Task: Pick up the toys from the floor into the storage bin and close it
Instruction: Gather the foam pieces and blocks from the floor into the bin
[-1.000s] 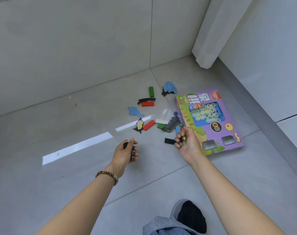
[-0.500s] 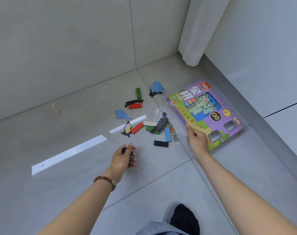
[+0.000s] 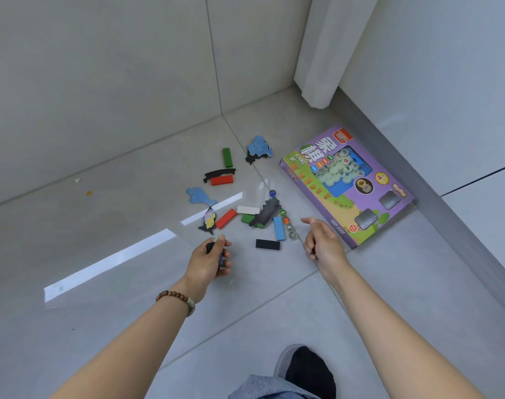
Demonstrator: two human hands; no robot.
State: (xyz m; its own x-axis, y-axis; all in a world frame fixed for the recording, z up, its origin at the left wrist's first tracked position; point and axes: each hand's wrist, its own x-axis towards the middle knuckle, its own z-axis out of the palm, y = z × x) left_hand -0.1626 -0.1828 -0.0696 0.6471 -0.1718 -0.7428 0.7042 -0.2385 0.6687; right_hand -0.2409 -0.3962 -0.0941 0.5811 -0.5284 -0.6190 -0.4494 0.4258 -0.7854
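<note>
Nearest, a slipper [image 3: 303, 370] shows at the bottom edge, and ahead of it both forearms reach out over the grey floor [image 3: 101, 326]. Above a bead bracelet [image 3: 176, 298], the left grip [image 3: 211, 260] is clenched round a small dark piece [image 3: 212, 249], just as it was 1 second ago.

The right grip [image 3: 323, 243] has changed. 1 second ago it pinched some small coloured balls over the heap, and half a second ago it touched the near edge of the purple game box [image 3: 346, 182]. Now it hangs clear of the box with the thumb out and the fingers loosely curled, holding nothing that I can see. A row of marbles [image 3: 287, 226] lies on the floor just beside the blue block [image 3: 279, 228], so they are down, not stored.

Between the 2 grips lies a black block [image 3: 267, 244]. Beyond it sit a grey animal cutout [image 3: 267, 216], a green block [image 3: 247, 218], a white block [image 3: 248, 209] and a red block [image 3: 225, 218]. Farther off lie 2 blue shapes [image 3: 199, 195], another red and another green block, and the box near the wall.

No storage bin is plainly in view, unless the box serves as one. Judging by this, nearly every toy is yet to be gathered, and closing is a long way off.
</note>
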